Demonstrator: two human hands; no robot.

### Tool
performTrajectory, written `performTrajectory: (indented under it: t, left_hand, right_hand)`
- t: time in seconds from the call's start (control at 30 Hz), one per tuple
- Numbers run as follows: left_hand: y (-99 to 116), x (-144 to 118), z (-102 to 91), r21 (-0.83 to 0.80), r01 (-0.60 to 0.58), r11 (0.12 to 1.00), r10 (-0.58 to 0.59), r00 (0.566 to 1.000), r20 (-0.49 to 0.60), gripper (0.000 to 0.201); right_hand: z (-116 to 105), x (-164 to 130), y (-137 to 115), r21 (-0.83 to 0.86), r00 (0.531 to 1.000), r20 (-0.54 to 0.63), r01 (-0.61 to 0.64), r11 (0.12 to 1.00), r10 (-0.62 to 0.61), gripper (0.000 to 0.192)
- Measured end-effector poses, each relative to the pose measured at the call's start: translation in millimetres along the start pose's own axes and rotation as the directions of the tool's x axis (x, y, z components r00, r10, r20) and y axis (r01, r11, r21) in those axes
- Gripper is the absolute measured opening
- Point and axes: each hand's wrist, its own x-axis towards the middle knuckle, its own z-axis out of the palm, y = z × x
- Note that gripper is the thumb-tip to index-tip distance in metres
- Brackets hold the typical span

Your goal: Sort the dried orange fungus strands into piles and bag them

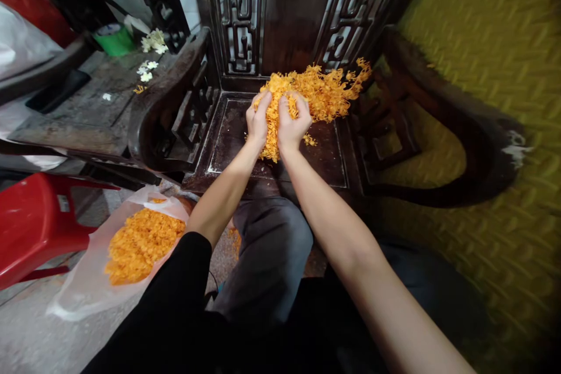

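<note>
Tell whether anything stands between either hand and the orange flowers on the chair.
Nothing visible does: the left hand and the right hand both touch the flowers directly. The chair's back rises behind the flowers, not between them and the hands.

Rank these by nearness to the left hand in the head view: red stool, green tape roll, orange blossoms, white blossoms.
From the left hand:
1. Orange blossoms, within its grip.
2. White blossoms, left and forward.
3. Green tape roll, just left of those.
4. Red stool, at the view's left edge.
</note>
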Motion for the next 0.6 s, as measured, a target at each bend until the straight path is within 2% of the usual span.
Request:
performTrajectory:
  t: [0.1,0.17,0.27,0.33,0.4,0.47,0.6]
  left_hand:
    - [10,12,1.1,-0.026,-0.092,0.995,0.093,0.995,0.044,0.033]
    - [24,18,1.4,-0.009,-0.138,0.99,0.139,0.988,0.07,0.039]
    - [56,22,2.3,0.013,-0.194,0.981,0.191,0.975,0.112,0.041]
    - [82,21,2.8,0.025,-0.212,0.977,0.209,0.973,0.095,0.041]
    - [112,18,1.4,0.05,-0.215,0.975,0.212,0.976,0.053,0.038]
    - [144,13,-4.0,0.086,-0.226,0.97,0.225,0.974,0.022,0.036]
    - [207,-6,-32.0,0.178,-0.288,0.941,0.291,0.957,0.008,0.032]
  right_hand:
    - [4,11,-5,0.035,0.999,0.035,0.028,0.999,-0.029,0.049]
    - [8,17,-12,0.031,0.996,0.065,0.055,0.998,-0.057,0.054]
    - [14,24,-26,0.029,0.989,0.101,0.109,0.994,-0.111,0.061]
    - [19,27,-41,0.077,0.982,0.123,0.137,0.988,-0.146,0.065]
    - [23,27,-67,0.151,0.973,0.146,0.156,0.976,-0.178,0.068]
    - [24,25,-102,0.216,0.969,0.138,0.173,0.961,-0.206,0.068]
    - [25,4,-185,0.329,0.973,0.033,0.203,0.922,-0.226,0.058]
